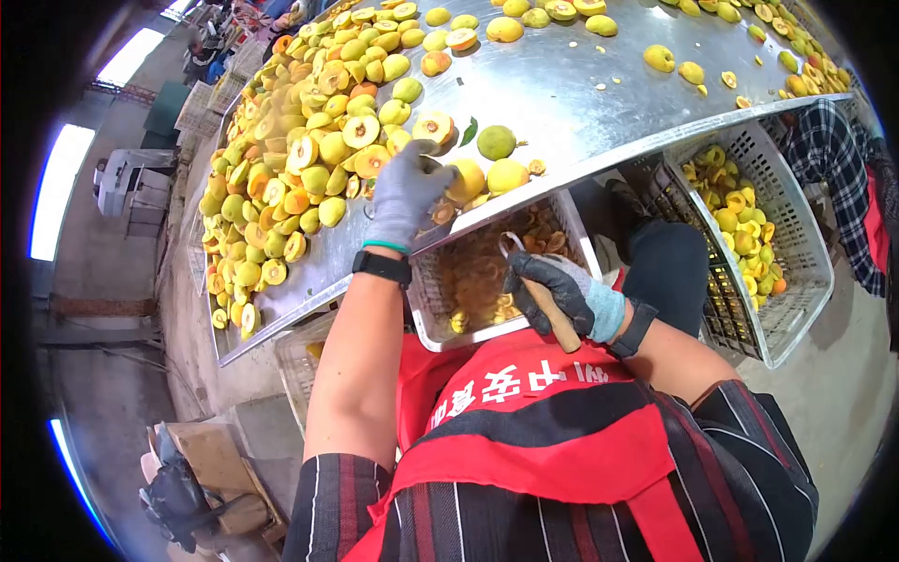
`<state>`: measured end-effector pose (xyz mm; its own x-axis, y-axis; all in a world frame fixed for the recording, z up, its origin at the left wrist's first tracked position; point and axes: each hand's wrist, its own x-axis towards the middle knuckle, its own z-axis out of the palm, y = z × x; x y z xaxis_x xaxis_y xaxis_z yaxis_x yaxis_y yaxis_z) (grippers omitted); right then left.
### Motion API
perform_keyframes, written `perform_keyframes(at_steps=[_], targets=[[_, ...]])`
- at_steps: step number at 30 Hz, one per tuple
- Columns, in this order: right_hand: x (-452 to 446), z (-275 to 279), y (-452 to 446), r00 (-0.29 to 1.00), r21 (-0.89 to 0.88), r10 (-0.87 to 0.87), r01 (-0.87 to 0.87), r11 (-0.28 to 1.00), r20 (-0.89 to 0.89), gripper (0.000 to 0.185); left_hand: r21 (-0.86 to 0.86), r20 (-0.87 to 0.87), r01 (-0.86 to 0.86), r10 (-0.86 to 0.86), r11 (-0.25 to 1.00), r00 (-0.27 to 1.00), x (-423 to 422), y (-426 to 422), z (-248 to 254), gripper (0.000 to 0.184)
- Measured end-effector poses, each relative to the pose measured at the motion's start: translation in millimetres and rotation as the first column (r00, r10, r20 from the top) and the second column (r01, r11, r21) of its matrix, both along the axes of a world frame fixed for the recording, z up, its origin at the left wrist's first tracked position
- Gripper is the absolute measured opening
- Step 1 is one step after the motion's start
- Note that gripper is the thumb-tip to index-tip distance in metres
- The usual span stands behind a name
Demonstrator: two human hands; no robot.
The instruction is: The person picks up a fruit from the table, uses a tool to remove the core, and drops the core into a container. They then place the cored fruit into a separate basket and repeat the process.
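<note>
My left hand, in a grey glove, is over the table's near edge. Its fingers are apart beside a yellow peach, and I cannot tell whether they touch it. A greener peach and another yellow peach lie just right of it. My right hand, in a grey and black glove, is wrapped round the wooden handle of a pitting tool; the tool's metal loop points up and left. Below both hands stands a white crate with pits and scraps inside.
A big heap of halved peaches covers the left of the metal table. More fruit lies along its far side. To the right, a crate holds peach halves, near a person in a checked sleeve. Cardboard stands at lower left.
</note>
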<state>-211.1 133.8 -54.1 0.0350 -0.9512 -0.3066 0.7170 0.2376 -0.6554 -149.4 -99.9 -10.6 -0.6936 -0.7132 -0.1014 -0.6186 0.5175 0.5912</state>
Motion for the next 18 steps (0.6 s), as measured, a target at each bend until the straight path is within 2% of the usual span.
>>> perform_keyframes(at_steps=[1, 2, 4, 5, 6, 8, 9, 11, 12, 13, 14, 15, 16, 18], targets=[[-1, -5, -1, 1.0, -0.026, -0.003, 0.003, 1.0, -0.002, 0.04, 0.077, -0.054, -0.028, 0.032, 0.997, 0.998, 7, -4, -2, 0.036], [0, -6, -2, 1.0, -0.03, 0.0, 0.0, 1.0, -0.002, 0.04, 0.072, -0.054, -0.031, 0.035, 0.997, 0.998, 9, -6, -6, 0.036], [2, -5, -5, 1.0, -0.045, -0.022, 0.021, 0.999, -0.014, 0.039, -0.21, -0.019, 0.181, -0.189, 0.961, 0.982, 6, 1, -9, 0.036], [4, -3, -6, 1.0, -0.009, -0.027, 0.027, 1.0, 0.013, 0.038, -0.248, 0.049, 0.206, -0.2, 0.947, 0.978, 1, 5, -11, 0.042], [7, -2, -6, 1.0, -0.011, -0.027, 0.027, 1.0, 0.007, 0.038, -0.171, 0.172, 0.211, -0.182, 0.962, 0.968, -10, 12, -4, 0.043], [9, 1, -4, 1.0, -0.012, -0.014, 0.014, 1.0, -0.021, 0.034, -0.157, 0.318, 0.308, -0.247, 0.938, 0.915, -21, 29, 3, 0.043], [9, 1, -4, 0.997, -0.035, -0.019, 0.016, 0.999, -0.077, 0.034, -0.162, 0.31, 0.31, -0.25, 0.937, 0.917, -23, 30, 2, 0.043], [9, -2, -3, 0.996, -0.015, -0.028, 0.027, 1.0, -0.087, 0.034, -0.205, 0.191, 0.242, -0.204, 0.948, 0.96, -24, 30, -9, 0.042], [7, -3, -2, 0.995, 0.006, -0.031, 0.032, 0.999, -0.091, 0.035, -0.206, 0.187, 0.246, -0.209, 0.947, 0.96, -22, 25, -18, 0.042], [5, -2, -2, 0.995, 0.027, -0.042, 0.044, 0.999, -0.094, 0.036, -0.016, -0.011, 0.165, -0.165, 0.986, 0.986, -17, 18, -25, 0.038], [2, -2, -2, 0.995, 0.029, -0.043, 0.046, 0.999, -0.093, 0.036, 0.192, -0.193, 0.11, -0.072, 0.975, 0.979, -13, 14, -34, 0.035], [-2, -2, -3, 0.992, -0.001, -0.089, 0.089, 0.996, -0.09, 0.036, 0.545, -0.321, 0.083, 0.117, 0.834, 0.94, -4, 38, 2, 0.036], [-6, -3, -4, 0.987, -0.03, -0.135, 0.133, 0.991, -0.082, 0.036, 0.698, -0.367, 0.129, 0.197, 0.704, 0.909, 6, 33, 3, 0.038], [-13, -9, -12, 0.982, -0.043, -0.188, 0.187, 0.981, -0.001, 0.037, 0.711, -0.651, 0.373, 0.359, 0.596, 0.669, 23, 57, 16, 0.042]])
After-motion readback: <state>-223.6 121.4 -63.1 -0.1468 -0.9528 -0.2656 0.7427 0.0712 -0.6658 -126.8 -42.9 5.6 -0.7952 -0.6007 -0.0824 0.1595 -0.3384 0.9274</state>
